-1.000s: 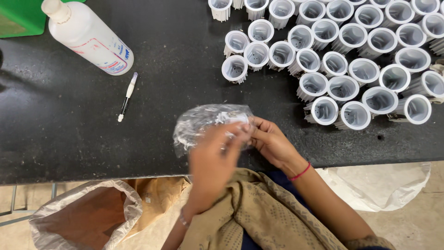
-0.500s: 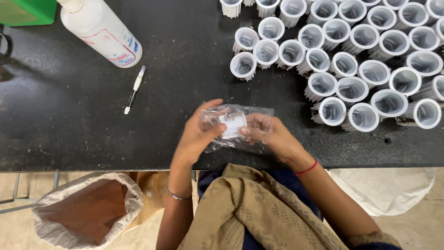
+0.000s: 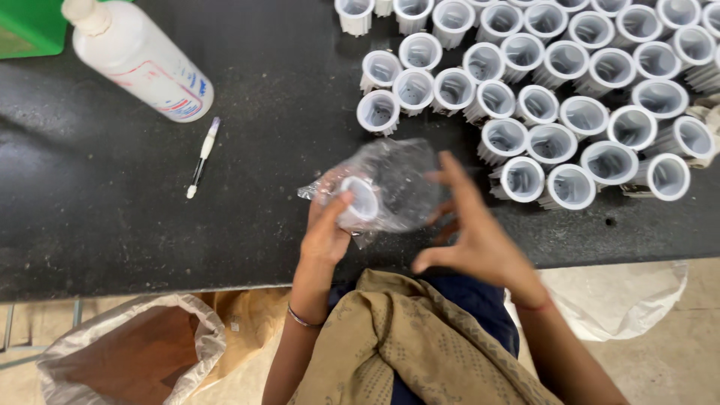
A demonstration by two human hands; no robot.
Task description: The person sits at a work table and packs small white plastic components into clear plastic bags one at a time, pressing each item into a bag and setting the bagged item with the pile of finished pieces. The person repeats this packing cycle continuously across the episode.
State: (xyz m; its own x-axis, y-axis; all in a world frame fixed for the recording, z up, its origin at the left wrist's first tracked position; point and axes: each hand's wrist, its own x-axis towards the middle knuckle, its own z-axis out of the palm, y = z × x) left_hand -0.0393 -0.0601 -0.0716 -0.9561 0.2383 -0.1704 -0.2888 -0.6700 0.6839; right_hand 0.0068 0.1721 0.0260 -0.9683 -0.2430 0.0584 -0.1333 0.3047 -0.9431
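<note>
left hand [image 3: 328, 229]: gripping a white cup [image 3: 358, 201] through a clear plastic bag [image 3: 386, 184], just above the black table [image 3: 112, 210] edge
right hand [image 3: 471, 229]: fingers spread open, touching the bag's right side
nearby: more white cups [image 3: 555, 97] clustered behind

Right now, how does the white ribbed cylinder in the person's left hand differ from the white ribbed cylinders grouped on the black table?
The held white ribbed cylinder is wrapped in a clear plastic bag; the grouped white ribbed cylinders are bare. It is lifted and tilted in the left hand, while they stand on the black table, open ends up. Both look alike in colour and shape.
</note>
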